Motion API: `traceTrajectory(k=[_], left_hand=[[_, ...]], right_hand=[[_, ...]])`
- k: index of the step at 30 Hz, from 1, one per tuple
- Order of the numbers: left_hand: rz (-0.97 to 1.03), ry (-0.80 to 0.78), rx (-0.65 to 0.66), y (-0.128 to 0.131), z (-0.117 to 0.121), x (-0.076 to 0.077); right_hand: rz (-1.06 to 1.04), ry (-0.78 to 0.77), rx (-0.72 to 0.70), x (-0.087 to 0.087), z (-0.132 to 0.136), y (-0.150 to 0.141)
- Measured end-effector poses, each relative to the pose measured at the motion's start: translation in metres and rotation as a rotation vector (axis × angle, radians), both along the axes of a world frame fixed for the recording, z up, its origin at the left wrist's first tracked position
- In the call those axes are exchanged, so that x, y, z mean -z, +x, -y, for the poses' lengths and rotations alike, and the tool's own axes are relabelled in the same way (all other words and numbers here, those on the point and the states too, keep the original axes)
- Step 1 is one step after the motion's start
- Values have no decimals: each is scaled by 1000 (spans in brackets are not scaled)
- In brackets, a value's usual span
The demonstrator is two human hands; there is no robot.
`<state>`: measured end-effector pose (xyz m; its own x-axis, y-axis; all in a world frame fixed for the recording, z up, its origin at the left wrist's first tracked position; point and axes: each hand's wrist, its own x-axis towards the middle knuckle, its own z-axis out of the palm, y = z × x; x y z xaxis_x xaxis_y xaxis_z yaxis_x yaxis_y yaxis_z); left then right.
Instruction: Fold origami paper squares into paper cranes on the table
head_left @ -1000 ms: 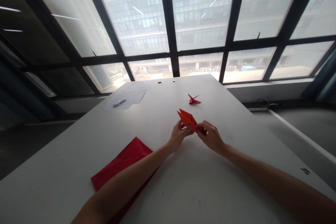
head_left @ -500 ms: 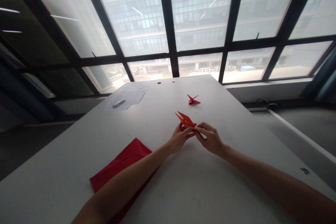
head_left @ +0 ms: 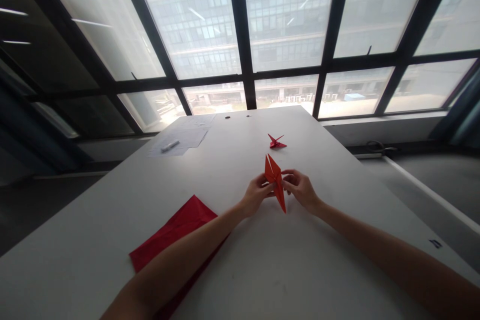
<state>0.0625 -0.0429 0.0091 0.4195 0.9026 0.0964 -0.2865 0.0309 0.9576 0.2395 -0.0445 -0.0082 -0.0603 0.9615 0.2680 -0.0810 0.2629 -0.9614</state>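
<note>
A folded red paper piece [head_left: 275, 180], long and pointed at both ends, is held upright just above the white table [head_left: 262, 260]. My left hand [head_left: 257, 194] pinches its left side and my right hand [head_left: 301, 190] pinches its right side, fingers closed on the paper. Beyond my hands a finished red paper crane [head_left: 276, 142] rests on the table. A stack of flat red paper sheets [head_left: 176, 232] lies near my left forearm.
White sheets of paper [head_left: 187, 137] with a marker [head_left: 170, 146] on them lie at the far left of the table. Two small round holes [head_left: 237, 116] sit near the far edge. Large dark-framed windows [head_left: 243, 35] stand behind the table.
The folded piece has turned from lying nearly flat, pointing up-left, to standing upright between my hands. Both hands stayed close together at the same spot.
</note>
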Motion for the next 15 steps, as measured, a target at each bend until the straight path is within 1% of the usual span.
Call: traceTrajectory(k=[2, 5, 8, 12, 15], left_hand=[[-7, 6, 7, 0, 0, -1], [-6, 7, -7, 1, 0, 0], [-4, -3, -11, 0, 0, 1], [-19, 1, 15, 0, -1, 3], [2, -26, -69, 1, -2, 5]], right_hand=[[-60, -46, -37, 0, 0, 0], [-84, -81, -61, -2, 1, 0], [-81, -99, -69, -3, 2, 0], [-77, -125, -52, -4, 2, 0], [-120, -137, 0, -1, -1, 1]])
